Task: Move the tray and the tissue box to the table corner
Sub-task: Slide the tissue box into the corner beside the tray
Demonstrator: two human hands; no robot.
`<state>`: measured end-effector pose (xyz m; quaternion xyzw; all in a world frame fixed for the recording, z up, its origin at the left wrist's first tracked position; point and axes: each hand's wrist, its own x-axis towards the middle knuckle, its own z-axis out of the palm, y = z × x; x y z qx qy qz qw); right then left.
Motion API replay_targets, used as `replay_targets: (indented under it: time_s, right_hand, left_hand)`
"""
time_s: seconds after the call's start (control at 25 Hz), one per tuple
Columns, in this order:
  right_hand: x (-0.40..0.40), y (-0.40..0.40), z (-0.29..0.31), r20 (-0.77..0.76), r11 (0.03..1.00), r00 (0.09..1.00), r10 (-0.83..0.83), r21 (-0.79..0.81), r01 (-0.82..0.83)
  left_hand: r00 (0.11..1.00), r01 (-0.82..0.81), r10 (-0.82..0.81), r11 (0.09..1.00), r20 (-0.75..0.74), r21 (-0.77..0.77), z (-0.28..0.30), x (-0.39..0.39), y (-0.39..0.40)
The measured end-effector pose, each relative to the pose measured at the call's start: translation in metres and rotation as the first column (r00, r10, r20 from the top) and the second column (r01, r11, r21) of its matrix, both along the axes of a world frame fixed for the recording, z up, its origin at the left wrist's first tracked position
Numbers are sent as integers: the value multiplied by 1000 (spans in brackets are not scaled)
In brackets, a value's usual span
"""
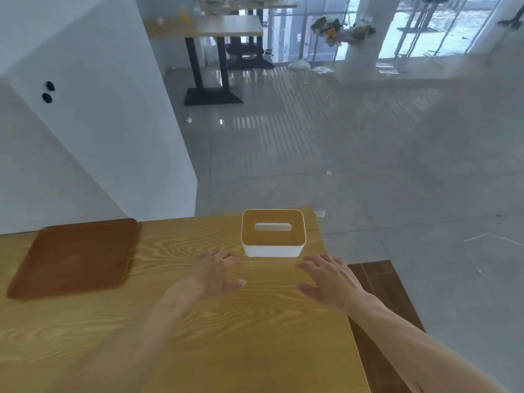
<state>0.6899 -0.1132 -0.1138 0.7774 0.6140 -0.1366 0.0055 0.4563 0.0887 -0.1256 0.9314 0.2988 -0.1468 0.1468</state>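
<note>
My left hand point(219, 272) and right hand point(330, 277) hover spread wide, holding nothing, just short of the tissue box point(273, 233) (white, wooden lid) near the table's point(198, 336) far right corner. The tray point(75, 258) lies far left.

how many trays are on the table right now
1. The brown tray lies flat at the table's far left, beside the wall, apart from the tissue box at the far right corner. The table's near part is out of frame.
</note>
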Motion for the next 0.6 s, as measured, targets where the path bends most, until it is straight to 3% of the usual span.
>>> replay_targets:
  time_s: [0.36, 0.6]
  right_hand:
    - [67, 60, -8, 16, 998, 998, 60, -5, -60]
    - [79, 101, -24, -35, 995, 999, 41, -92, -44]
  left_hand:
    - [996, -13, 18, 998, -91, 58, -3, 56, 49]
    - [988, 46, -37, 997, -150, 55, -16, 97, 75]
